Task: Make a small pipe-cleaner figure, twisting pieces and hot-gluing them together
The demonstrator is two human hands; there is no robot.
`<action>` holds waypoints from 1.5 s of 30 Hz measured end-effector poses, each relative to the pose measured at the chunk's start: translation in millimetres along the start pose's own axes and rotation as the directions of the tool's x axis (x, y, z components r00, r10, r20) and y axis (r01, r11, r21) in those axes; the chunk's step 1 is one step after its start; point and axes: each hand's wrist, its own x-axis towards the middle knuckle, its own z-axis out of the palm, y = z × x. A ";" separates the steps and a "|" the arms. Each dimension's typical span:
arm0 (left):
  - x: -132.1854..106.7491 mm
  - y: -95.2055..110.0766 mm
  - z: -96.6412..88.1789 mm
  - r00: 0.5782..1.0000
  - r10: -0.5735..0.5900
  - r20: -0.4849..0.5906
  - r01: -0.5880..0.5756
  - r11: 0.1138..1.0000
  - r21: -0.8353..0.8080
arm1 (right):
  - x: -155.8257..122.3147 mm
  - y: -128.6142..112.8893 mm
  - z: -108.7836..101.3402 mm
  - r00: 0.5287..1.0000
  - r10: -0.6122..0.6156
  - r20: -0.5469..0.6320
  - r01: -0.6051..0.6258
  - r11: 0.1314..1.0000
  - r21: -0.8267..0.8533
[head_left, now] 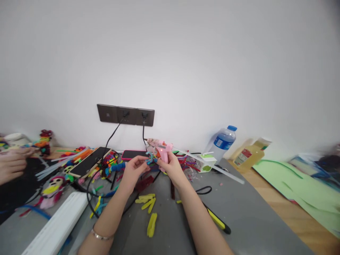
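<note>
My right hand (171,168) is wrapped round the handle of a pink glue gun (160,148), whose nozzle points left. My left hand (134,170) pinches a small blue pipe-cleaner piece (150,159) held right at the gun's tip. Both hands are raised above a grey mat (247,216). A black cord (143,132) runs from the gun up to a brown wall socket strip (125,115). Yellow pipe-cleaner pieces (148,209) lie on the mat below my hands.
Another person's hand (12,163) is at the far left. Coloured pipe cleaners, figures and a dark phone (89,161) crowd the left. A water bottle (222,142), a yellow bottle (248,154), green paper (300,187) and black-yellow pliers (216,219) lie right.
</note>
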 end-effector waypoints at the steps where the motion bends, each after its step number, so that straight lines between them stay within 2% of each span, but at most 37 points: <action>1: -1.4 0.8 1.3 1.000 -0.013 0.024 0.013 1.000 -0.001 | 1.0 2.8 0.2 1.000 -0.013 -0.026 0.013 1.000 0.005; 5: -4.9 2.9 5.8 0.998 -0.024 0.051 0.024 1.000 -0.002 | 1.2 8.3 -1.6 0.994 -0.040 -0.097 0.048 0.996 0.076; 8: -5.2 2.5 7.7 0.998 -0.035 0.054 0.033 0.999 0.025 | -1.5 8.3 -4.2 0.998 -0.049 -0.044 0.053 0.995 0.089; 11: -5.3 1.5 8.6 0.997 -0.045 0.068 0.043 0.998 0.039 | -2.8 8.8 -5.7 0.998 -0.052 -0.021 0.053 0.998 0.041; 16: -7.1 3.0 7.2 0.987 -0.113 0.111 0.112 0.994 0.013 | -2.9 8.9 -7.8 0.992 -0.103 -0.073 0.098 0.993 -0.071; 22: -9.3 7.0 5.7 0.977 -0.150 0.153 0.144 0.988 0.052 | -5.3 7.2 -10.1 0.989 -0.082 -0.124 0.078 0.996 -0.035; 28: -7.6 8.4 6.4 0.984 -0.156 0.086 0.151 0.986 0.065 | -4.2 6.9 -10.6 0.992 -0.088 -0.091 0.086 0.996 -0.029; 33: -1.6 5.2 -1.2 0.996 -0.062 -0.065 0.066 0.996 0.065 | -4.8 0.8 -17.9 0.997 -0.075 -0.026 0.076 0.996 0.046; 36: 2.2 3.9 -5.2 0.985 0.000 -0.175 0.003 1.000 0.015 | -7.8 -4.1 -28.2 0.996 -0.061 0.058 0.055 0.994 0.095; 38: 3.6 4.8 -6.1 0.974 0.005 -0.227 -0.015 0.999 -0.043 | -10.4 -6.7 -35.0 0.986 -0.049 0.159 0.032 0.993 0.110; 41: 4.0 8.0 -5.8 0.964 -0.034 -0.263 -0.004 0.990 -0.143 | -13.8 -7.9 -40.7 0.964 -0.029 0.263 0.017 0.999 0.049; 45: 3.8 11.4 -4.8 0.946 -0.096 -0.309 0.024 0.973 -0.228 | -15.8 -4.5 -40.1 0.958 -0.002 0.286 0.044 0.989 -0.139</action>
